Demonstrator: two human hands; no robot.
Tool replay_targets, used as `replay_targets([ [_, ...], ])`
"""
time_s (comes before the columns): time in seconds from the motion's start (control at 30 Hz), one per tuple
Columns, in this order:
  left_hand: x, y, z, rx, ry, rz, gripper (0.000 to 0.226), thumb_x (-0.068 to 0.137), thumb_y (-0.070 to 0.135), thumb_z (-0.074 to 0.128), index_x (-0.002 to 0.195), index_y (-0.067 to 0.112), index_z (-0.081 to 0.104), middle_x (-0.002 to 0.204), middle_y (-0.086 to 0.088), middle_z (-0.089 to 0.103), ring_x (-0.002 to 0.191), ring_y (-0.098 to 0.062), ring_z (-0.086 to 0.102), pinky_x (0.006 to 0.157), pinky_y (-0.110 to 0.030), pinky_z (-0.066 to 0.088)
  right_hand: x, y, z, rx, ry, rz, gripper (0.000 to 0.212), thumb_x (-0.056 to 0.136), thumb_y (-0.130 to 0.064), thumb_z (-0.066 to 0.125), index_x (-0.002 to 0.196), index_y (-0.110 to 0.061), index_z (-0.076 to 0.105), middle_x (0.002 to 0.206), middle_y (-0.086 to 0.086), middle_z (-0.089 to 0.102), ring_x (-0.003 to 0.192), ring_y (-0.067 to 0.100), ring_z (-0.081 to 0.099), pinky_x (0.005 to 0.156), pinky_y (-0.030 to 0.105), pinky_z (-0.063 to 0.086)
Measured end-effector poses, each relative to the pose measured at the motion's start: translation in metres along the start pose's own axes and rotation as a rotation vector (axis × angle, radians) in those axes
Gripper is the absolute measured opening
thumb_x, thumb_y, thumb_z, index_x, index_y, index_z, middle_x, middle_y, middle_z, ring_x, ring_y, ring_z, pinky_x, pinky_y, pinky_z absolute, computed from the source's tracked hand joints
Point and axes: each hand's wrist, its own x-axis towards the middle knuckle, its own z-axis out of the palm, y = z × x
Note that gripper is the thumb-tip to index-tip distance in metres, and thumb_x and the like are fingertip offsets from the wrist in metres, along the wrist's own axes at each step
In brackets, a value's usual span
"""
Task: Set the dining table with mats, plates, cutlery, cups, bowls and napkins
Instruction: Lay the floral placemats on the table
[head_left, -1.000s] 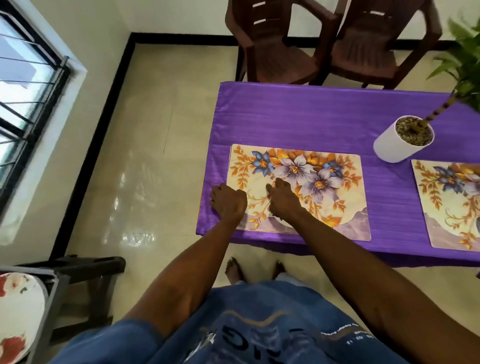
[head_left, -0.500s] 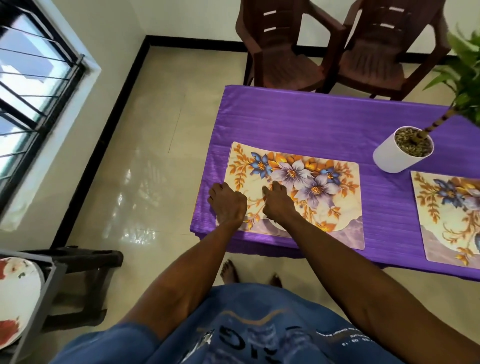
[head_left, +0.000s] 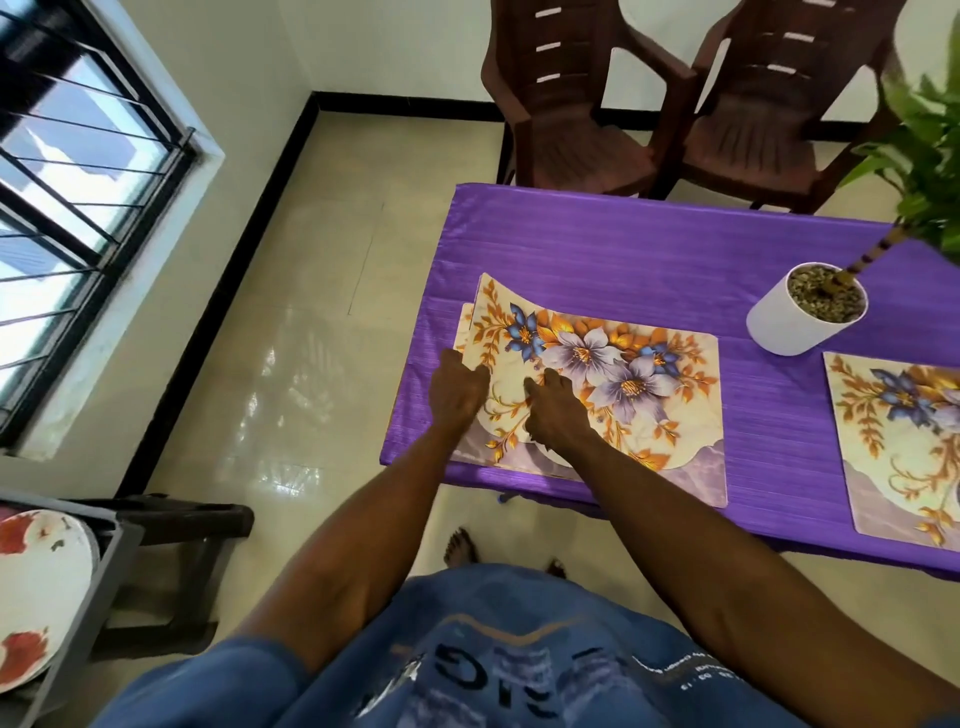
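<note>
1. Floral laminated top mat (head_left: 597, 358) is being pinched at its left edge by the left hand (head_left: 457, 387), peeling it off the stack.
2. Curled right-hand fingers (head_left: 550, 384) are pressing the stack against the purple-clothed table (head_left: 649, 260), probably steadying it.

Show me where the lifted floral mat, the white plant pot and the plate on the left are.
lifted floral mat (head_left: 597, 358): head view, on its flower print.
white plant pot (head_left: 779, 327): head view, on its outer wall.
plate (head_left: 36, 597): head view, on its white middle.
</note>
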Motion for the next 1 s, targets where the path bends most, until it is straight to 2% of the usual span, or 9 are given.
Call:
replay_targets([
  [0.17, 0.017, -0.007, -0.027, -0.135, -0.333, 0.064, 0.042, 0.093, 0.025, 0.065, 0.132, 0.013, 0.055, 0.13, -0.01, 0.062, 0.119, -0.027, 0.059, 0.097, -0.043, 0.049, -0.003, 0.0, -0.002, -0.007, -0.011, 0.001, 0.066, 0.085, -0.022, 0.069, 0.144, -0.014, 0.041, 0.148, 0.017, 0.036, 0.133, 0.034, 0.038, 0.089, 0.038, 0.05],
  [0.27, 0.01, -0.01, -0.028, -0.21, -0.403, 0.103, 0.041, 0.095, 0.023, 0.063, 0.133, 0.013, 0.053, 0.13, -0.009, 0.062, 0.118, -0.024, 0.059, 0.087, -0.032, 0.049, -0.007, -0.001, -0.006, 0.017, -0.03, 0.0, 0.067, 0.084, -0.02, 0.069, 0.144, -0.014, 0.04, 0.151, 0.018, 0.032, 0.135, 0.035, 0.035, 0.094, 0.039, 0.048],
  [0.37, 0.009, -0.019, -0.031, -0.24, -0.355, 0.071, 0.039, 0.095, 0.014, 0.062, 0.133, 0.011, 0.055, 0.13, -0.01, 0.062, 0.118, -0.024, 0.058, 0.09, -0.033, 0.05, -0.013, 0.002, -0.011, 0.199, 0.022, -0.008, 0.054, 0.084, -0.022, 0.063, 0.135, -0.007, 0.053, 0.139, 0.019, 0.047, 0.127, 0.036, 0.045, 0.098, 0.041, 0.046],
  [0.47, 0.012, -0.031, -0.037, -0.308, -0.316, -0.025, 0.042, 0.093, 0.004, 0.06, 0.135, 0.007, 0.054, 0.131, -0.013, 0.061, 0.122, -0.03, 0.056, 0.102, -0.045, 0.046, -0.014, 0.015, -0.006, 0.413, 0.239, 0.085, 0.04, 0.084, -0.028, 0.051, 0.108, 0.001, 0.066, 0.114, 0.018, 0.063, 0.107, 0.036, 0.058, 0.089, 0.044, 0.051],
  [0.6, 0.008, -0.05, -0.046, -0.477, -0.284, -0.145, 0.039, 0.092, 0.001, 0.061, 0.13, 0.006, 0.056, 0.127, -0.013, 0.063, 0.121, -0.036, 0.057, 0.105, -0.052, 0.044, -0.024, 0.029, -0.025, 0.482, 0.386, 0.273, 0.045, 0.086, -0.014, 0.058, 0.129, -0.002, 0.056, 0.136, 0.016, 0.053, 0.126, 0.033, 0.049, 0.106, 0.04, 0.041],
  [0.7, 0.0, -0.062, -0.057, -0.606, -0.25, -0.177, 0.038, 0.092, 0.0, 0.06, 0.129, 0.006, 0.058, 0.125, -0.015, 0.065, 0.117, -0.036, 0.06, 0.102, -0.053, 0.046, -0.025, 0.042, -0.039, 0.314, 0.423, 0.361, 0.055, 0.09, -0.016, 0.054, 0.142, -0.003, 0.042, 0.151, 0.019, 0.036, 0.139, 0.035, 0.033, 0.113, 0.045, 0.028],
  [0.8, -0.007, -0.077, -0.072, -0.713, -0.22, -0.17, 0.027, 0.092, 0.0, 0.059, 0.114, 0.016, 0.066, 0.113, -0.008, 0.071, 0.113, -0.033, 0.063, 0.099, -0.053, 0.049, -0.02, 0.055, -0.049, 0.243, 0.431, 0.521, 0.065, 0.093, -0.029, 0.052, 0.147, -0.001, 0.029, 0.156, 0.022, 0.023, 0.143, 0.037, 0.024, 0.116, 0.048, 0.022],
  [0.9, -0.01, -0.094, -0.089, -0.776, -0.158, -0.156, 0.029, 0.092, -0.001, 0.057, 0.113, 0.017, 0.067, 0.11, -0.003, 0.072, 0.114, -0.03, 0.063, 0.1, -0.05, 0.048, -0.009, 0.055, -0.059, 0.289, 0.456, 0.642, 0.067, 0.097, -0.038, 0.047, 0.148, 0.0, 0.026, 0.154, 0.024, 0.028, 0.141, 0.039, 0.028, 0.115, 0.049, 0.021],
  [1.0, -0.01, -0.107, -0.107, -0.813, -0.08, -0.149, 0.033, 0.092, -0.003, 0.057, 0.12, 0.013, 0.065, 0.117, -0.006, 0.069, 0.117, -0.028, 0.061, 0.103, -0.048, 0.046, 0.004, 0.042, -0.07, 0.401, 0.47, 0.699, 0.059, 0.097, -0.032, 0.048, 0.143, 0.0, 0.033, 0.146, 0.023, 0.041, 0.133, 0.039, 0.038, 0.109, 0.046, 0.025],
])
